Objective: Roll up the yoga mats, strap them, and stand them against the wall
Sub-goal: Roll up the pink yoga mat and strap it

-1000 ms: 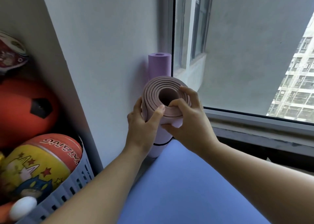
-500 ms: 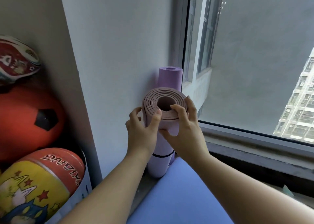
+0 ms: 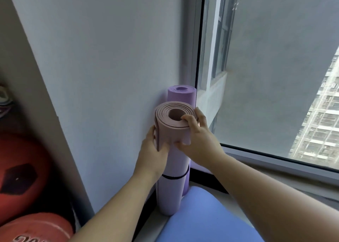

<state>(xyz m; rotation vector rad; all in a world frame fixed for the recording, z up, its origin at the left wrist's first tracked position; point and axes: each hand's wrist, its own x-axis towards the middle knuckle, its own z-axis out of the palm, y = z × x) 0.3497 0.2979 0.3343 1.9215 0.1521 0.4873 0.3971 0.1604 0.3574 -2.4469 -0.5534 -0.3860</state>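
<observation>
Pink foam fills the middle of my view: the pink mat, rolled into a tube, stands upright on its end in the corner, its side against the white wall; a thin black strap rings it low down; the coiled top end faces up at me, the layers a little loose and the outer flap standing off on the left; my left hand wraps the tube's left side just under the top, fingers hidden behind the flap and thumb pressed on the front; my right hand grips the right side of the top, the forefinger hooked over the rim toward the hollow core; both hands are closed on this one roll; just behind it, touching or very nearly so, a purple mat stands rolled and upright, tucked between the wall and the window frame; a blue mat lies flat at the bottom of the view, its edge reaching the base of the pink roll; far left, partly cut off, sit a red ball and below it an orange ball with lettering I cannot read.
</observation>
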